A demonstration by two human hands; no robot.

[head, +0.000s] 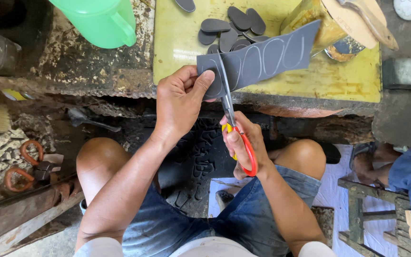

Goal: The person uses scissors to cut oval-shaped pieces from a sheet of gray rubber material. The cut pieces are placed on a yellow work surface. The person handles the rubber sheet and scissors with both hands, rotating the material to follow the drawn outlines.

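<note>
My left hand (181,102) pinches the near end of a dark grey rubber sheet (267,57) marked with pale oval outlines. My right hand (241,143) grips scissors (231,119) with red and yellow handles. Their blades stand in the sheet's left end, cutting along one outline. The sheet is held over the front edge of a yellow-topped workbench (177,43). A pile of cut dark grey oval pieces (229,31) lies on the bench behind the sheet.
A green plastic jug (102,20) stands at the back left. A yellow tin (310,24) with a wooden shoe form (362,16) sits at the back right. Another pair of orange-handled scissors (22,164) lies at left. Someone's sandalled foot (365,162) and a wooden stool (362,209) are at right.
</note>
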